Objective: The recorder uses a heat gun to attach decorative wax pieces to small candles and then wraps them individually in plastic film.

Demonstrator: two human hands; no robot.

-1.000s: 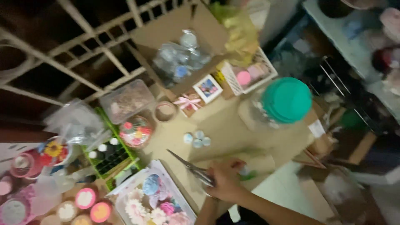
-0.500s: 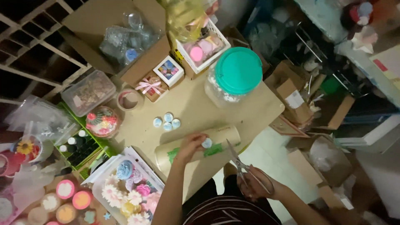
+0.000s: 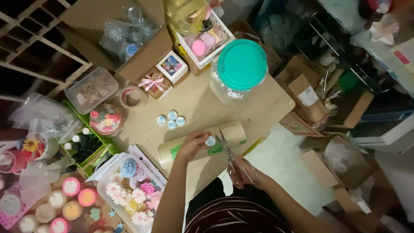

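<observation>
**A:** Locate the work item.

**B:** A tan roll with green print lies on its side near the front edge of the brown table. A small round pale-blue sticker sits against it. The left hand rests on the roll, fingertips pinched on that sticker.

**A:** And the other hand?

**B:** The right hand has its fingers through the loops of the scissors and grips them. The blades point up toward the roll, tips just beside the sticker.

**A:** List the containers, nearest first.

**B:** A clear tray at lower left holds moulded flowers in blue, white, pink and yellow. Three round blue discs lie loose on the table above the roll. A large clear plastic jar with a teal screw lid holds white granular contents. A white open box holds pink round pieces. A small windowed box shows coloured items; beside it stands a box with a pink ribbon bow. A cardboard box holds crumpled clear plastic. A green crate holds dark bottles with white caps.
</observation>
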